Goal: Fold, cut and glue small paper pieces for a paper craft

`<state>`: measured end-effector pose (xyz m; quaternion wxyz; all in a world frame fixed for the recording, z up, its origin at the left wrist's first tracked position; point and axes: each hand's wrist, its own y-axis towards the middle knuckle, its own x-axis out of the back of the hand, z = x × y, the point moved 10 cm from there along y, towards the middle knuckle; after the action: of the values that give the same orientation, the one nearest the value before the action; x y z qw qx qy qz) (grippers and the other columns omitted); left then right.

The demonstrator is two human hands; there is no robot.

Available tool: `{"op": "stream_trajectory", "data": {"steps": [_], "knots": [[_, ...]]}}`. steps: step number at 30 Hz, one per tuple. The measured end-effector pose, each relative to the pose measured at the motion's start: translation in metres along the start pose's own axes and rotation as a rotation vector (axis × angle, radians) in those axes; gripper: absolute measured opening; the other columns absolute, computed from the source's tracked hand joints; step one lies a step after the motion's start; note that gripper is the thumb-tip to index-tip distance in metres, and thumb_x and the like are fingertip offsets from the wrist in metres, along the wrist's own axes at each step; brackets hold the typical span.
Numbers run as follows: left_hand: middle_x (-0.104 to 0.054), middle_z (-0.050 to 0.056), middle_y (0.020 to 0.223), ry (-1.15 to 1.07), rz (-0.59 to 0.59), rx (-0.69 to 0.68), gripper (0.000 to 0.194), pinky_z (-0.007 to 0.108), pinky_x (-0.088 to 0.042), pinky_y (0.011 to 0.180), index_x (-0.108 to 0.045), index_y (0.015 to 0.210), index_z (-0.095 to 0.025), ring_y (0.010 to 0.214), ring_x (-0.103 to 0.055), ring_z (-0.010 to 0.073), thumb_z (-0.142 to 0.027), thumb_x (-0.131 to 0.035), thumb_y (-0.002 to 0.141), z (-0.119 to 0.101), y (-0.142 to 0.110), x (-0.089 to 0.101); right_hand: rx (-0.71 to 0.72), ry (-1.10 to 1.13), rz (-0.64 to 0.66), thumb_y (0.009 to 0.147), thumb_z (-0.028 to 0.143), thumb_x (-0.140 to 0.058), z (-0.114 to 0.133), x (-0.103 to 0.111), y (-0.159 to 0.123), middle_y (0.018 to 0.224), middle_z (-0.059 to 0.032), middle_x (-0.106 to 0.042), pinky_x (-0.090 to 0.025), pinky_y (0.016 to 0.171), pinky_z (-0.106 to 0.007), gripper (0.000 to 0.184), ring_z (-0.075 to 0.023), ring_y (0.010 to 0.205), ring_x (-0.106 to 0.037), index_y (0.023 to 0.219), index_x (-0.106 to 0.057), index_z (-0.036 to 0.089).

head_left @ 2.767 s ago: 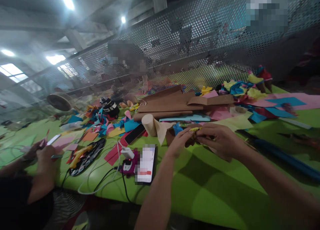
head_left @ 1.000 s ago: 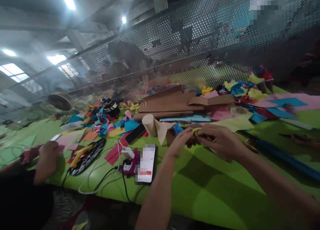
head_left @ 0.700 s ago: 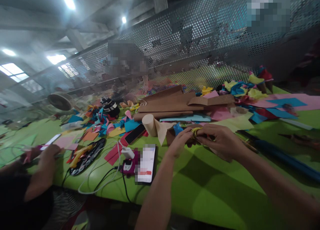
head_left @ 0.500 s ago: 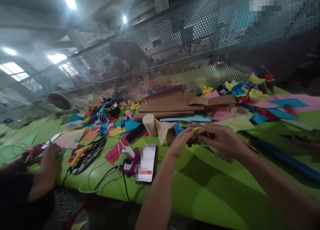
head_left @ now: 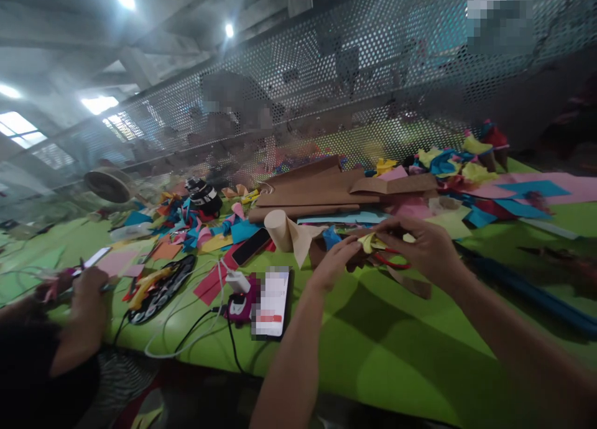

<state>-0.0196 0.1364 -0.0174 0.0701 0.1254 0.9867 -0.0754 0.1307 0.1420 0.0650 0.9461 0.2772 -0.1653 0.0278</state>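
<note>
Both hands meet over the green table around a small folded piece of yellow paper (head_left: 368, 243). My left hand (head_left: 338, 262) pinches it from the left, fingertips on its edge. From the right and slightly above, my right hand (head_left: 422, 239) has bent fingers closed at its other side; the contact is partly hidden. Under my right fingers lies a red loop-shaped handle (head_left: 396, 265), apparently of scissors, the rest covered. Below that is a brown paper strip (head_left: 410, 284). A roll of cream paper (head_left: 278, 230) with a loose end stands left of my left hand.
Brown paper sheets (head_left: 317, 189) and coloured scraps lie along the back. A phone (head_left: 274, 301), a purple power strip (head_left: 242, 304) and white cables are left of my forearm. At far left, another person's hand (head_left: 91, 280) works with a pen-like item. A long dark-blue object (head_left: 527, 292) lies right.
My right hand has moved slightly up and right, its fingers lifting. More of the yellow paper now shows between the hands, and the red handle has come into sight.
</note>
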Motion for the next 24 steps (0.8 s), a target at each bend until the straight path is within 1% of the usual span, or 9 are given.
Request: {"op": "stream_trajectory", "data": {"steps": [3,5,9,11,12,14,19,21,24], "knots": [[-0.058,0.0,0.074,-0.007,0.034,-0.052,0.044,0.023,-0.031,0.055,-0.069,0.1,-0.017,0.063,-0.048,0.0107,-0.053,-0.069,0.076,-0.016,-0.003,-0.004,-0.106,0.084,-0.107,0.081,0.045,-0.07,-0.024,0.018,0.005,0.083,-0.0057,-0.075,-0.055,0.062,-0.032,0.023,-0.0206,0.072,-0.067,0.087,-0.072,0.023],[-0.056,0.0,0.075,-0.005,0.07,-0.108,0.042,0.023,-0.034,0.059,-0.068,0.094,-0.017,0.064,-0.047,0.0102,-0.05,-0.076,0.07,-0.025,-0.004,-0.007,-0.173,0.113,-0.066,0.078,0.047,-0.072,-0.042,0.018,0.009,0.082,-0.0054,-0.075,-0.055,0.061,-0.032,0.027,-0.0205,0.07,-0.068,0.086,-0.072,0.022],[-0.057,0.0,0.08,0.0,0.126,-0.182,0.043,0.027,-0.042,0.077,-0.066,0.087,-0.017,0.078,-0.052,0.0135,-0.035,-0.088,0.056,-0.034,-0.005,-0.013,-0.185,-0.011,0.296,0.075,0.041,-0.071,-0.06,-0.02,0.006,0.072,-0.0026,-0.075,-0.053,0.058,-0.03,0.021,-0.0201,0.064,-0.068,0.078,-0.075,0.021],[-0.057,0.0,0.081,-0.003,0.144,-0.172,0.041,0.03,-0.042,0.084,-0.065,0.087,-0.017,0.083,-0.054,0.0155,-0.033,-0.088,0.057,-0.033,-0.005,-0.016,-0.139,-0.08,0.457,0.078,0.037,-0.067,-0.058,-0.041,-0.003,0.07,-0.0007,-0.075,-0.051,0.055,-0.028,0.017,-0.0191,0.062,-0.067,0.075,-0.075,0.023],[-0.057,0.0,0.082,0.0,0.149,-0.166,0.039,0.031,-0.042,0.087,-0.065,0.087,-0.017,0.084,-0.054,0.0159,-0.033,-0.087,0.058,-0.031,-0.005,-0.017,-0.109,-0.115,0.493,0.079,0.036,-0.066,-0.055,-0.047,-0.006,0.069,-0.0001,-0.075,-0.049,0.053,-0.028,0.016,-0.0187,0.06,-0.067,0.075,-0.075,0.023],[-0.058,0.0,0.083,0.011,0.145,-0.169,0.035,0.032,-0.041,0.089,-0.065,0.086,-0.017,0.086,-0.054,0.0163,-0.031,-0.085,0.06,-0.03,-0.005,-0.018,-0.054,-0.187,0.459,0.081,0.034,-0.065,-0.048,-0.047,-0.007,0.071,-0.0004,-0.075,-0.049,0.054,-0.027,0.015,-0.019,0.061,-0.067,0.08,-0.076,0.024],[-0.06,0.002,0.088,0.029,0.072,-0.196,0.034,0.033,-0.042,0.093,-0.064,0.087,-0.017,0.092,-0.056,0.018,-0.028,-0.084,0.061,-0.028,0.001,-0.011,0.045,-0.224,0.122,0.087,0.034,-0.061,-0.013,-0.008,0.005,0.087,-0.0063,-0.075,-0.052,0.061,-0.03,0.019,-0.0207,0.072,-0.068,0.097,-0.074,0.023],[-0.062,0.003,0.09,0.031,0.058,-0.204,0.036,0.032,-0.043,0.094,-0.065,0.09,-0.018,0.094,-0.057,0.0181,-0.028,-0.085,0.062,-0.025,0.003,-0.009,0.126,-0.173,0.095,0.091,0.036,-0.06,0.008,-0.002,0.004,0.087,-0.0061,-0.072,-0.052,0.061,-0.03,0.019,-0.0197,0.071,-0.066,0.098,-0.074,0.024],[-0.063,0.002,0.094,0.005,0.055,-0.225,0.044,0.031,-0.044,0.094,-0.065,0.095,-0.019,0.094,-0.057,0.0175,-0.03,-0.088,0.059,-0.02,0.007,-0.008,0.251,-0.165,0.165,0.093,0.03,-0.057,0.034,-0.01,-0.003,0.091,-0.006,-0.072,-0.054,0.067,-0.031,0.019,-0.0201,0.079,-0.068,0.098,-0.075,0.026]]}}
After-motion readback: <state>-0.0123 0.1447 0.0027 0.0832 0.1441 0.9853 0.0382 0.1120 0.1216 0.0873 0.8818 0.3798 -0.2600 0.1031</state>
